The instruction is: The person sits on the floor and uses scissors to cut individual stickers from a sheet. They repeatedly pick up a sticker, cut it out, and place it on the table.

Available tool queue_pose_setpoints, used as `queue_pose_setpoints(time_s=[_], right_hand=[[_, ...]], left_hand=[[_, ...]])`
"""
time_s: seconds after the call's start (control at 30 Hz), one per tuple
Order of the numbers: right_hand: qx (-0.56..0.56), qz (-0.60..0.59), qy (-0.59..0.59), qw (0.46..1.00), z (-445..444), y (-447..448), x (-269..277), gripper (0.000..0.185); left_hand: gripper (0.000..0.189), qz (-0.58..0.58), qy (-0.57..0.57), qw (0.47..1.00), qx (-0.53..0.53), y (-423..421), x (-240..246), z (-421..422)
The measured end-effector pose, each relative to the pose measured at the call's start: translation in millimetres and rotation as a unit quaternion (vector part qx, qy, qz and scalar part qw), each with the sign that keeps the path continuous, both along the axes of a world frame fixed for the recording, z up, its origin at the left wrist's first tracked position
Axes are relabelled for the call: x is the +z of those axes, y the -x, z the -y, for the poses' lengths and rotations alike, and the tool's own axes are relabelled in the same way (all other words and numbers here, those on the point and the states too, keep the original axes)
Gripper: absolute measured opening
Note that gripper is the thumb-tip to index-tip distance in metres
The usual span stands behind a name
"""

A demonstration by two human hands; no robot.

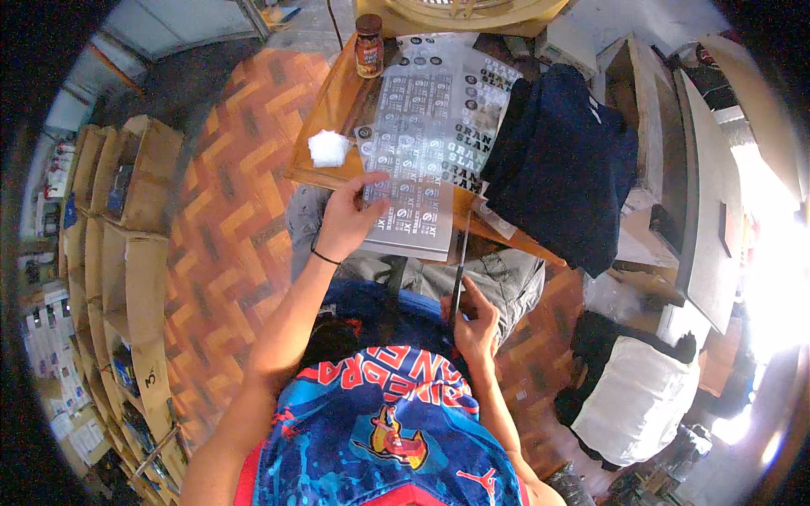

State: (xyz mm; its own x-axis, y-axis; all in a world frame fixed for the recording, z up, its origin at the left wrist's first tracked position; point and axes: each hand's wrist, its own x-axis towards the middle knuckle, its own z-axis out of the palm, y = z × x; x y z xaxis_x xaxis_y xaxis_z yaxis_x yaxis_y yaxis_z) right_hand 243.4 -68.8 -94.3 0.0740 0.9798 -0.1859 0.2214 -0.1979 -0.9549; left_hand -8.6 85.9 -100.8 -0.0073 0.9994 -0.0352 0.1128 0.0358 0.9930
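Observation:
A printed transfer film sheet [405, 183] with rows of white marks lies over the front of a wooden table [329, 114]. My left hand [354, 212] is at its left edge, thumb and forefinger on or just above the film. Low at the right, my right hand [474, 319] grips a long, thin, dark tool [461, 262], perhaps a pair of scissors; its tip reaches up beside the sheet's right edge. More film with black lettering [468, 152] lies to the right, partly under dark navy fabric [563, 158]. A small stack of white pieces [328, 148] sits on the table's left side.
A lidded glass jar [369, 47] stands at the table's back left, near a yellow fan frame [462, 19]. Cardboard bins [133, 284] line the left. At right are a grey-white board [709, 202] and a white cloth [639, 401] on something black.

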Motion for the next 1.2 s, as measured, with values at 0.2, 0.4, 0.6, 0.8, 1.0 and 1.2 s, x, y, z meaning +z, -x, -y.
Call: queue_pose_setpoints(time_s=[0.2,0.4,0.6,0.8,1.0,1.2], right_hand=[[-0.052,-0.073,0.051,0.995,7,3,-2,0.048],[-0.007,-0.054,0.105,0.993,10,-1,15,0.048],[0.071,0.047,0.018,0.996,11,7,-7,0.047],[0.092,0.089,0.015,0.992,9,17,-6,0.044],[0.083,0.09,0.019,0.992,8,21,-8,0.048],[0.112,0.1,-0.009,0.989,4,17,-4,0.049]], left_hand=[[0.029,-0.059,-0.03,0.995,-0.073,3,4,14],[0.028,-0.302,0.023,0.95,-0.077,48,39,22],[0.03,-0.349,-0.18,0.912,0.117,91,25,-39],[0.038,-0.442,-0.134,0.877,0.134,92,5,-69],[0.038,-0.42,-0.202,0.869,0.164,83,12,-65],[0.035,-0.433,-0.205,0.864,0.156,79,12,-62]])
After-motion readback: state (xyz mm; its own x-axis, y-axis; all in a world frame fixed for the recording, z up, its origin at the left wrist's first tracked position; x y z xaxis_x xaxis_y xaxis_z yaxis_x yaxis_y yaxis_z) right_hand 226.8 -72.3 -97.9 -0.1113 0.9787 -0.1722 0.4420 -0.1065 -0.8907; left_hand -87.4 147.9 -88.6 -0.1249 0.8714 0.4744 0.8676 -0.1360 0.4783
